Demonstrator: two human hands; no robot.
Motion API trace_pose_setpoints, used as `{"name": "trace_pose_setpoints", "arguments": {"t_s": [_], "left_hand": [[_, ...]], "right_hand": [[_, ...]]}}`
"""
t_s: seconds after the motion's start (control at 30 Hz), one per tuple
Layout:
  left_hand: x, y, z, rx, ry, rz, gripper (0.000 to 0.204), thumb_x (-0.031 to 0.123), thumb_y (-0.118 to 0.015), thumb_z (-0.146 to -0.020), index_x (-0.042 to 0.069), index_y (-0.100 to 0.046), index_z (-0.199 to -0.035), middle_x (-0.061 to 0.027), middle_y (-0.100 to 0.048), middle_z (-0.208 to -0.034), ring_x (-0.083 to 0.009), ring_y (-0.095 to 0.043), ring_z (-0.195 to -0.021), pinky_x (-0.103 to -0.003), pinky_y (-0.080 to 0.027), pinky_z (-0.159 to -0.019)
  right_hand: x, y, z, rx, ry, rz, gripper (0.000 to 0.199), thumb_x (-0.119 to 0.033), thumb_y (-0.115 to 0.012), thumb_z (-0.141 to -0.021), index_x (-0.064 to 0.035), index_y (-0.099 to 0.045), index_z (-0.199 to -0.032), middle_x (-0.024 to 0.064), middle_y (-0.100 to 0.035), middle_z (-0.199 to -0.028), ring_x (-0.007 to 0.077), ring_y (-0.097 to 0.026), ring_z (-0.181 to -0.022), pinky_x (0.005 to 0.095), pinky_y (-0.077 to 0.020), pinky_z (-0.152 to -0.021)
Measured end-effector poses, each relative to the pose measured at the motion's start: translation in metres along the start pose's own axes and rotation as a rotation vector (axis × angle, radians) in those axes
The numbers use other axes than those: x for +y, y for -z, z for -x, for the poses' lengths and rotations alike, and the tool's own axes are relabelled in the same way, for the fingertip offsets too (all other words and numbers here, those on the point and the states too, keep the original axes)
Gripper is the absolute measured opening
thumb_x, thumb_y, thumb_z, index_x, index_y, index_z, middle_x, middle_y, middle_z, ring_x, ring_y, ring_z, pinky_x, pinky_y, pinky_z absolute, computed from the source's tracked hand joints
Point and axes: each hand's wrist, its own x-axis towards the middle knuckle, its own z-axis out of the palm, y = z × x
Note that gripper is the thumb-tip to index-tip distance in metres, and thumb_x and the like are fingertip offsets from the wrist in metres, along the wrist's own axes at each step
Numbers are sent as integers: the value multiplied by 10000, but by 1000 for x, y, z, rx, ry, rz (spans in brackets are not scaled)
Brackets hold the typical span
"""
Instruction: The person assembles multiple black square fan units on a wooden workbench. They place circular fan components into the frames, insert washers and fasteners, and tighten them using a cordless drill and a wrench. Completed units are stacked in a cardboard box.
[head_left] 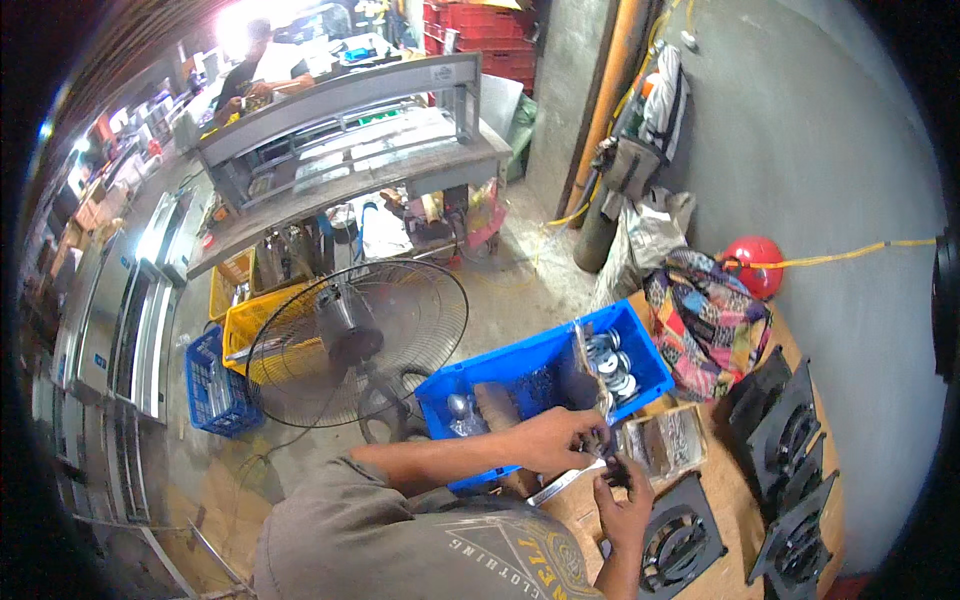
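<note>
My left hand point(555, 438) reaches over the near side of a blue plastic bin point(460, 372), its fingers closed in a pinch at the fingertips. Just below and to the right, my right hand point(624, 505) is curled around a small dark part point(617, 474) too small to name. The two hands nearly meet, and what the left fingers hold is hidden. Divided inside, the bin has shiny round metal pieces point(612, 368) in its right section and dark small pieces in the middle. Beside my right hand lies a black square plate with a round grille point(680, 540).
More black grille plates point(790, 440) lie along the table's point(735, 520) right side. A small box of metal pieces point(668, 442) sits near the bin. A patterned cloth bundle point(705, 320) and red ball-like object point(755, 265) are behind. A fan point(350, 335) stands left.
</note>
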Motion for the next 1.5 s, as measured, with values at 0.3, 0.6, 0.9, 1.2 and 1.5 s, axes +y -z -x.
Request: {"name": "trace_pose_setpoints", "arguments": {"t_s": [0.3,0.6,0.9,1.2,1.5], "left_hand": [[6,5,-19,55,11,-149,402,215,-771,-825,32,-629,-1153,-160,-714,-946,-230,-702,-853,-349,-554,-787],[-35,44,-82,265,7,-186,270,133,-707,-869,-1,-641,-1094,-123,-702,-861,-176,-671,-767,-315,-530,-709],[-48,49,-132,207,-13,-345,276,144,-723,-846,30,-654,-1088,-129,-706,-849,-212,-679,-746,-348,-529,-681],[-79,49,-221,-93,48,-1117,312,173,-710,-777,47,-682,-1061,-185,-722,-939,-341,-706,-890,-460,-559,-762],[-97,34,-221,-53,145,-1115,229,62,-623,-792,-8,-672,-1004,-232,-707,-1021,-355,-706,-941,-450,-575,-778]], "right_hand": [[25,14,41,130,-265,195,200,-138,-757,-819,-23,-697,-970,159,-689,-892,236,-674,-749,339,-526,-675],[121,-2,115,182,-589,542,233,-142,-702,-812,-52,-684,-1026,173,-658,-940,362,-656,-848,440,-529,-731],[126,-7,95,185,-544,521,222,-165,-707,-820,-29,-690,-995,174,-678,-922,351,-664,-795,434,-524,-710],[116,3,79,243,-544,330,222,-179,-692,-856,-34,-670,-1024,177,-685,-913,355,-669,-808,418,-524,-712],[166,72,-12,516,-597,-16,150,-114,-585,-905,18,-623,-966,150,-662,-805,226,-659,-760,365,-512,-700]]}}
